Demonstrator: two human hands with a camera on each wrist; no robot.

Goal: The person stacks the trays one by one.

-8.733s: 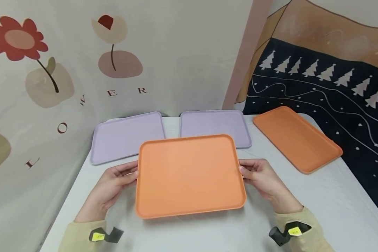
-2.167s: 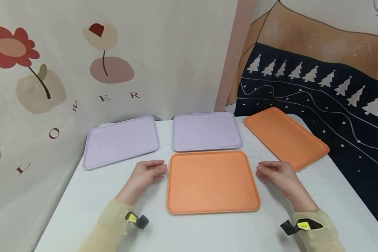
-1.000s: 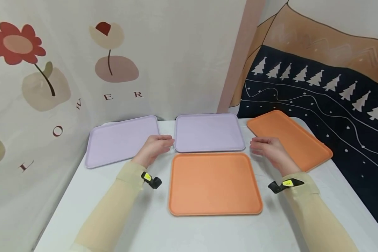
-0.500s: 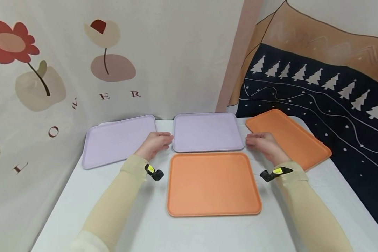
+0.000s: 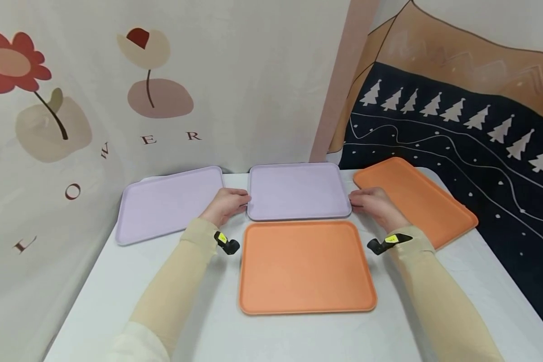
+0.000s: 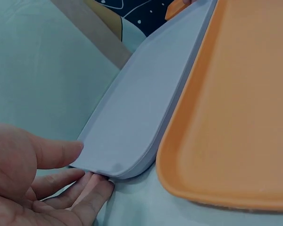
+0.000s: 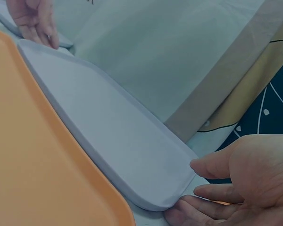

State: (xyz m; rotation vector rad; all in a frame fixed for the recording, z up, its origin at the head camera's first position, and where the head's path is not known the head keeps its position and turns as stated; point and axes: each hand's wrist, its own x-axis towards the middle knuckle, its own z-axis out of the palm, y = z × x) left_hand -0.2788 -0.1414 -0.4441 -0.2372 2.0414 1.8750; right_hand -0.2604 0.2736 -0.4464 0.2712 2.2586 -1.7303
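A lilac tray (image 5: pixel 299 192) lies on the white table, at the back middle. At its left edge my left hand (image 5: pixel 223 205) pinches the rim; in the left wrist view the thumb (image 6: pixel 61 153) is over the edge and the fingers are under it. My right hand (image 5: pixel 380 206) pinches the opposite edge the same way, thumb (image 7: pixel 212 165) on the rim and fingertips below near the corner. Just in front of the lilac tray, between my forearms, an orange tray (image 5: pixel 307 269) lies flat.
A second lilac tray (image 5: pixel 167 206) lies slanted at the back left, partly behind my left hand. Another orange tray (image 5: pixel 416 201) lies angled at the back right, beyond my right hand. A printed cloth wall (image 5: pixel 253 90) rises behind the table.
The front orange tray, held up earlier, now lies on the table, let go. Both hands have moved forward and closed in on the middle lilac tray's side edges.
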